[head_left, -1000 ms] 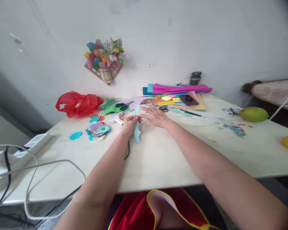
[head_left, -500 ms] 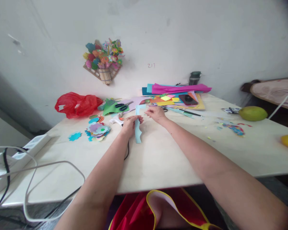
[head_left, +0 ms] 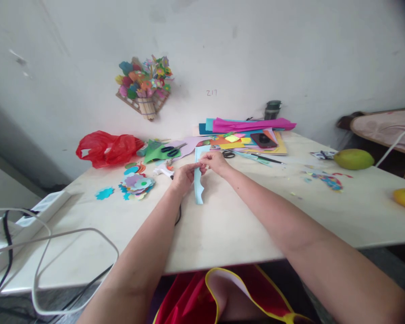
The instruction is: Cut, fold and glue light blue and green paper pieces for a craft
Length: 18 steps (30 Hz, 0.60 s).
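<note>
A light blue strip of paper [head_left: 198, 191] with a wavy cut edge on its right side hangs upright above the table. My left hand [head_left: 186, 176] pinches it around its middle. My right hand [head_left: 215, 162] is closed at the same spot, its fingertips meeting the paper beside the left fingers; what lies between those fingertips is partly hidden. Left of my hands is a white glue gun [head_left: 163, 170]. Beyond it, black-handled scissors [head_left: 171, 150] lie on green paper [head_left: 152, 152]. Another pair of scissors [head_left: 228, 154] shows just behind my right hand.
Stacked paper flowers [head_left: 137, 185] and a red plastic bag [head_left: 110, 146] are on the left. A phone [head_left: 263, 140] rests on coloured sheets at the back. Mangoes [head_left: 353, 159] sit at the right. A power strip [head_left: 54, 203] with looping cables lies near the left edge.
My right hand has come left and now meets the paper at my left fingers; before, it was apart from them. The strip has shifted slightly to the right.
</note>
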### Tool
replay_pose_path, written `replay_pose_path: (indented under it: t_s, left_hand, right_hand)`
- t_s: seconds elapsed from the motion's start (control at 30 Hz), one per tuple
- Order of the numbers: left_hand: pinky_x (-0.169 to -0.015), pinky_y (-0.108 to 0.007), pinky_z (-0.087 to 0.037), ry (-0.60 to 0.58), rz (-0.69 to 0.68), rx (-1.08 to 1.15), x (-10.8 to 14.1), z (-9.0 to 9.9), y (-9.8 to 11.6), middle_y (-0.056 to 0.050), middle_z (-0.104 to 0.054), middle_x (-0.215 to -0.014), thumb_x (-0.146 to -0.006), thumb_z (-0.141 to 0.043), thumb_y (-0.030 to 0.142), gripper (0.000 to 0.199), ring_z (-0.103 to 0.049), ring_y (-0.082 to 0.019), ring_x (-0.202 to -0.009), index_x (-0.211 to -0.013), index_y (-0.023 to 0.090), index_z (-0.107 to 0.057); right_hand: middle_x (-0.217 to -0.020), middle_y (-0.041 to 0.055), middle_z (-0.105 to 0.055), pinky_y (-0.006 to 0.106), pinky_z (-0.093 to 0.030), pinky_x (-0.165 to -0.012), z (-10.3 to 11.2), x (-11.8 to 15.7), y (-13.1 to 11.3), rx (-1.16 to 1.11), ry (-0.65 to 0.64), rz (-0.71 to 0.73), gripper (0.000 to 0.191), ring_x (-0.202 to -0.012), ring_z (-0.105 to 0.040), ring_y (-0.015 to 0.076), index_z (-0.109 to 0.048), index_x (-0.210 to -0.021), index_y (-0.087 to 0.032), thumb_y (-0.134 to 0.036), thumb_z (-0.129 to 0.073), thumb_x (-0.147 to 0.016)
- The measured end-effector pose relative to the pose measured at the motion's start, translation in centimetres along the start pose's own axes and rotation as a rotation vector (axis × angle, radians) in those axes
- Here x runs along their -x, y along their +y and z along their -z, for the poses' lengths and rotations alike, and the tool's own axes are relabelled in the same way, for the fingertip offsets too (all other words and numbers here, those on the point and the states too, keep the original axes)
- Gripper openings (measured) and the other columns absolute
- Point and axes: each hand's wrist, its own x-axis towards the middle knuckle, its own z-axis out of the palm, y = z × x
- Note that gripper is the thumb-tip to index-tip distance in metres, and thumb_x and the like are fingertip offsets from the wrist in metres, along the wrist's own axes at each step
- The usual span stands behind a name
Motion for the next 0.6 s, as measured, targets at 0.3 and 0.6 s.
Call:
replay_pose_path:
  t_s: [0.3,0.6]
  left_hand:
    - [-0.080,-0.039,-0.047,0.021,-0.023,0.033,0.1,0.2,0.1,-0.014,-0.067,-0.073,-0.062,-0.051,0.017,0.022,-0.063,-0.023,-0.076,-0.072,0.005,-0.066]
    - [-0.080,-0.037,-0.046,0.034,-0.047,0.003,0.0,0.2,0.0,-0.012,-0.066,-0.075,-0.061,-0.053,0.021,0.021,-0.062,-0.021,-0.076,-0.071,0.007,-0.066]
  right_hand:
    - [-0.051,-0.0011,-0.052,0.020,-0.038,-0.041,1.7,-0.2,-0.6,0.002,0.033,-0.132,0.031,-0.039,-0.048,0.0082,-0.046,-0.056,-0.017,-0.033,-0.041,-0.082]
    - [-0.096,0.0062,-0.064,0.029,-0.043,-0.073,2.9,-1.0,0.0,0.554,0.034,-0.067,0.015,-0.083,-0.060,0.0194,-0.063,-0.080,-0.017,-0.023,-0.060,-0.067]
